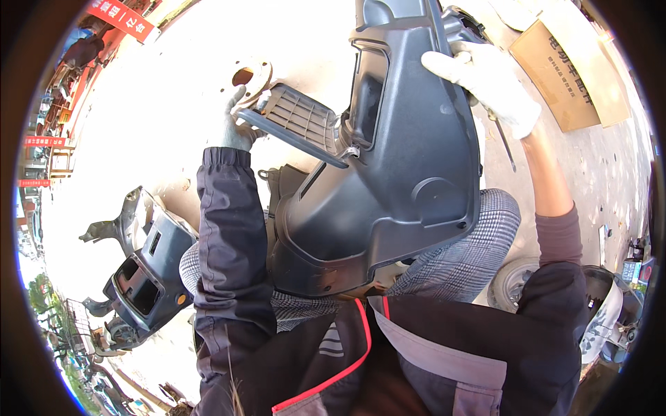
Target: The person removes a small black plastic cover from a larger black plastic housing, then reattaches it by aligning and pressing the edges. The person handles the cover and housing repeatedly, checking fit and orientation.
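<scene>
A large black plastic scooter body panel (pixel 416 166) lies across my knees, with a compartment opening in its upper part. Its hinged, ribbed lid (pixel 298 119) is swung out to the left. My left hand (pixel 241 125), in a light glove, is closed on the lid's outer end. At the panel's upper right edge is my right hand (pixel 496 83), in a white glove, its thumb laid over the edge. A thin dark shaft (pixel 505 144), apparently a screwdriver's, sticks out below that palm; its handle is hidden by the hand.
Another dark scooter panel (pixel 156 260) lies on the ground at left. Beyond my left hand is a round plate with a hole (pixel 258 83). An open cardboard box (pixel 558 80) stands at upper right. Near my right elbow are a wheel (pixel 512 283) and a container (pixel 598 295).
</scene>
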Action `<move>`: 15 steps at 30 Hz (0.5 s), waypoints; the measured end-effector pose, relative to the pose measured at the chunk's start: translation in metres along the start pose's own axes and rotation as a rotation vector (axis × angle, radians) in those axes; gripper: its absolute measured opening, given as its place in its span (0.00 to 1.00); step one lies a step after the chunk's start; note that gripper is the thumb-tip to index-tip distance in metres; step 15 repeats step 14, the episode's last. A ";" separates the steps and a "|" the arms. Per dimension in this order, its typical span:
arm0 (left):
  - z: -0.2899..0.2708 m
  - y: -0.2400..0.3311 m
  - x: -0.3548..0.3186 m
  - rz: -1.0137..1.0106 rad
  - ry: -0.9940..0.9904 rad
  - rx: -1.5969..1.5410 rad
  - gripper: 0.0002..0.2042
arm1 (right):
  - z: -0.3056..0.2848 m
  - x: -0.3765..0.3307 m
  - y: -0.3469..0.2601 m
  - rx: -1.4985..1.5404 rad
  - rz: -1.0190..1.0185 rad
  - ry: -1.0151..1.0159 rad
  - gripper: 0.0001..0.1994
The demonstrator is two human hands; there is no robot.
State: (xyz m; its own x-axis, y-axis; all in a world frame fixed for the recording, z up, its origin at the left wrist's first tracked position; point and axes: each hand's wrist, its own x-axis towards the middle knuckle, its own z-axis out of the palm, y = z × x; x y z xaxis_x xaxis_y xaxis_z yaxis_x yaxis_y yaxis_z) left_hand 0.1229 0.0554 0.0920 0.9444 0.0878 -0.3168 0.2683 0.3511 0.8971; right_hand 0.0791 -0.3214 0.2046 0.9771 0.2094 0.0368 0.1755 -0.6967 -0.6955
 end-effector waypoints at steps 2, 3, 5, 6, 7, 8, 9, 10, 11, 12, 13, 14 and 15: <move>-0.012 -0.014 -0.006 -0.204 -0.039 -0.025 0.31 | 0.016 0.012 -0.004 0.261 0.023 -0.019 0.23; -0.022 -0.020 -0.016 -0.242 -0.232 -0.134 0.31 | 0.023 0.018 -0.010 0.413 -0.027 -0.037 0.22; -0.030 -0.022 -0.023 -0.164 -0.350 -0.281 0.30 | 0.025 0.018 -0.027 0.251 -0.213 0.125 0.17; -0.033 -0.014 -0.021 -0.211 -0.442 -0.343 0.29 | 0.028 0.018 -0.037 0.171 -0.301 0.216 0.17; -0.035 -0.007 -0.020 -0.152 -0.520 -0.345 0.28 | 0.031 0.015 -0.049 0.073 -0.299 0.310 0.16; -0.038 0.002 -0.021 -0.182 -0.499 -0.411 0.29 | 0.028 0.015 -0.062 -0.257 -0.468 0.342 0.16; -0.039 0.012 -0.023 -0.217 -0.493 -0.472 0.30 | 0.024 0.013 -0.078 -0.645 -0.703 0.488 0.17; -0.036 0.017 -0.024 -0.039 -0.372 -0.368 0.32 | 0.023 0.010 -0.097 -0.640 -0.672 0.548 0.13; -0.036 0.026 -0.030 -0.029 -0.546 -0.406 0.33 | 0.027 0.002 -0.117 -0.544 -0.627 0.556 0.10; -0.033 0.033 -0.035 -0.017 -0.724 -0.415 0.34 | 0.031 -0.009 -0.135 -0.413 -0.715 0.501 0.09; -0.028 0.043 -0.038 -0.006 -0.898 -0.421 0.35 | 0.032 -0.023 -0.161 -0.319 -0.730 0.439 0.09; -0.019 0.051 -0.036 -0.010 -0.920 -0.398 0.35 | 0.046 -0.036 -0.178 -0.299 -0.686 0.404 0.09; -0.019 0.051 -0.036 -0.010 -0.920 -0.398 0.35 | 0.046 -0.036 -0.178 -0.299 -0.686 0.404 0.09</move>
